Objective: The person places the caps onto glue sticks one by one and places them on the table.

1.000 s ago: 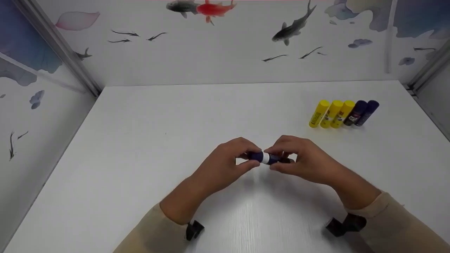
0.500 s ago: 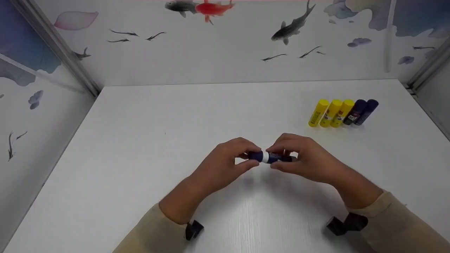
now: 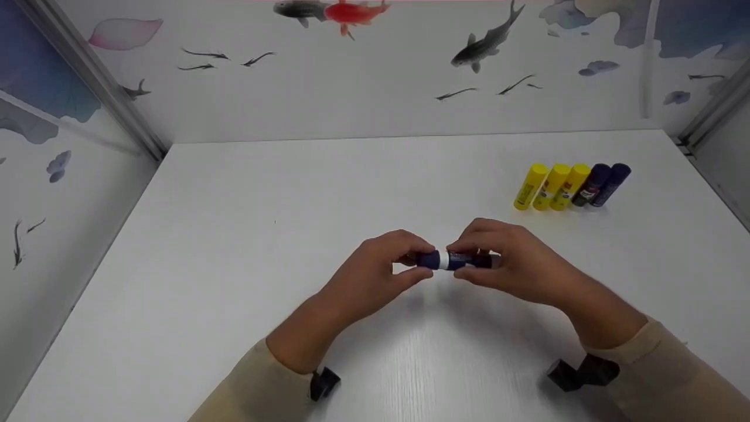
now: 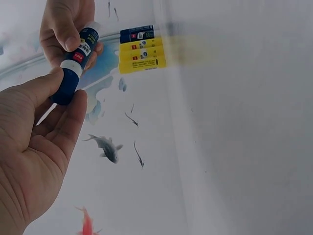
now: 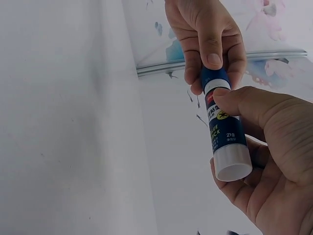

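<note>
Both hands hold one dark blue glue stick [image 3: 459, 261] level above the table in the head view. My left hand [image 3: 369, 272] pinches its blue cap [image 4: 67, 85] between thumb and fingers. The thumb and fingers of my right hand [image 3: 518, 264] grip the labelled barrel. Between cap and barrel a white collar [image 5: 216, 84] shows. At the other end, the white base [image 5: 233, 163] faces the right wrist camera. Part of the barrel is hidden by the right fingers in the head view.
A row of more glue sticks stands at the back right of the white table [image 3: 263, 193]: several yellow ones [image 3: 552, 187] and two dark blue ones [image 3: 602, 186]. White panels [image 3: 375, 88] printed with fish border the back and sides.
My right hand has shifted slightly right and away from the body, and the glue stick has come closer to level. More of its barrel end shows. The left hand has hardly moved.
</note>
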### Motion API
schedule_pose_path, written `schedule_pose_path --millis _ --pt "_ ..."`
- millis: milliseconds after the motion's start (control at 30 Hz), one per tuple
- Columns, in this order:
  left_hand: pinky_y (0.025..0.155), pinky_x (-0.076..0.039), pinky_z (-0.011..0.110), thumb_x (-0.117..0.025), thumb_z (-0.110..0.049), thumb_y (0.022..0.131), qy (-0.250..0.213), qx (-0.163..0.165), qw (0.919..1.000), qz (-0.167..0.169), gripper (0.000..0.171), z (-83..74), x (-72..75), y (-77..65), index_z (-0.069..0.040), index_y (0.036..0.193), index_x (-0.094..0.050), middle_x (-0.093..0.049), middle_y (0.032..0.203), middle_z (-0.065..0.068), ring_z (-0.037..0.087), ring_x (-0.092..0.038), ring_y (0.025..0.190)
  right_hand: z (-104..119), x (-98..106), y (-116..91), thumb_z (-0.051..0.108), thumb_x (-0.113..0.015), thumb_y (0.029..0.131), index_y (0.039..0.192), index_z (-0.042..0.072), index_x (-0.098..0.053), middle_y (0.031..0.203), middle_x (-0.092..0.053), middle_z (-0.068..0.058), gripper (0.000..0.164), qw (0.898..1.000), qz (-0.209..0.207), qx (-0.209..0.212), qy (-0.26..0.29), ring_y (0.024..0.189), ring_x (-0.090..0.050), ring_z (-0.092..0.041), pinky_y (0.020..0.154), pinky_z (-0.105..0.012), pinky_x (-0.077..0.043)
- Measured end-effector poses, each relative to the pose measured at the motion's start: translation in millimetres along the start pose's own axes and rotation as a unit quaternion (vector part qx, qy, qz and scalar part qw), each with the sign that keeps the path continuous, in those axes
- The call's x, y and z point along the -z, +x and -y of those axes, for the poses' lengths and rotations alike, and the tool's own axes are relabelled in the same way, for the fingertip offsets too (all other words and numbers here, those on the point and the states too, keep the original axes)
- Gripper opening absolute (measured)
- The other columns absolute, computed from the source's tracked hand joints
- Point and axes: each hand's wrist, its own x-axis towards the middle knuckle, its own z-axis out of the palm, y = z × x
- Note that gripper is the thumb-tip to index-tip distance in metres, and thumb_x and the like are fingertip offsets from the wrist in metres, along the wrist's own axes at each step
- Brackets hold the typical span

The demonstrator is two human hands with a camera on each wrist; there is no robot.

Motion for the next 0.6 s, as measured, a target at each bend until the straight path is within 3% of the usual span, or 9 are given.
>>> schedule_pose_path --millis 600 --pt "0.094 -0.057 0.018 -0.076 -0.012 0.095 -0.002 -0.015 0.9999 0.001 0.028 1.9 -1.3 -0.1 -0.015 0.123 -0.073 -0.07 0.119 -0.003 0.006 -0.066 0.106 2.6 0.2 -1.6 0.009 -0.083 0.089 0.118 0.021 -0.079 0.105 -0.066 0.005 0.031 1.0 0.007 -0.008 -0.017 0.088 -0.061 -0.012 0.071 -0.022 -0.06"
